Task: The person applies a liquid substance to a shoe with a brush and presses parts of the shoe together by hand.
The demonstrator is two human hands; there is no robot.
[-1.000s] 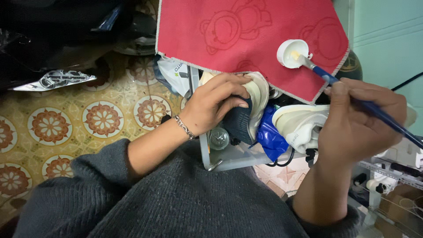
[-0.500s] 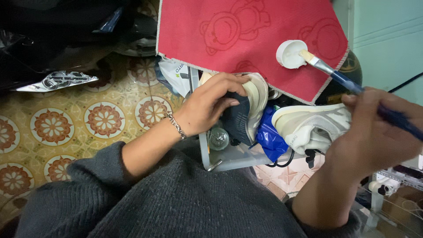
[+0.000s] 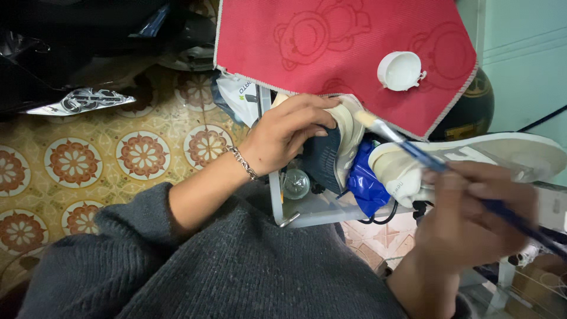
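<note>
Shoe point(image 3: 331, 156), dark blue with a cream sole, sits on the metal stand point(image 3: 307, 210) under our left hand point(image 3: 283, 136), fingers curled over its top. Our right hand point(image 3: 472, 215), blurred, pinches a blue-handled brush point(image 3: 413, 147), bristles touching the sole edge. White cap point(image 3: 400, 71) lies on the red cloth point(image 3: 331, 41).

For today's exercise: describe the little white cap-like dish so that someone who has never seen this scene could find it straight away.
Start at the big red cloth spread across the top of the view. Near its right corner, above the brush held in the right hand, sits the small white dish. It is the only round, shallow white thing lying on the red cloth, apart from the shoes below.
</note>
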